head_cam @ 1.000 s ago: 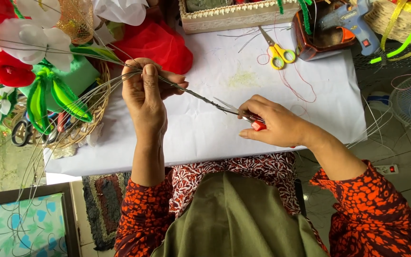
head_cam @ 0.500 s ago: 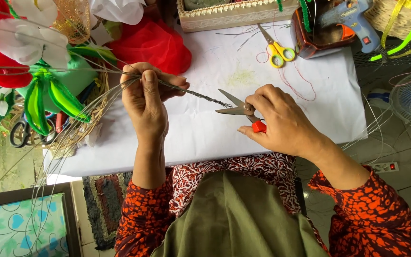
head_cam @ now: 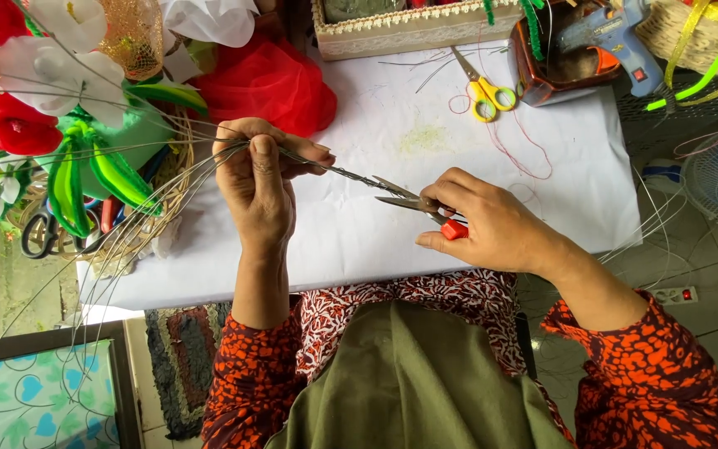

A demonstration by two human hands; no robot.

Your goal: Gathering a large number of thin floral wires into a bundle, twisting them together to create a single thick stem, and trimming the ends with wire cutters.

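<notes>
At the far left, red and white fabric flowers (head_cam: 18,83) with green leaves lie at the edge of the white surface (head_cam: 359,249). The left hand (head_cam: 259,183) has its fingers clamped together on a bundle of thin wires (head_cam: 338,172), which juts rightward above the surface. The bundle's tip sits between the parted blades of the red-handled cutters (head_cam: 413,204); the right hand (head_cam: 492,229) grips them, fingers wrapped on the handles. Farther back to the right lie yellow-handled scissors (head_cam: 484,87) and a blue glue gun (head_cam: 608,37).
</notes>
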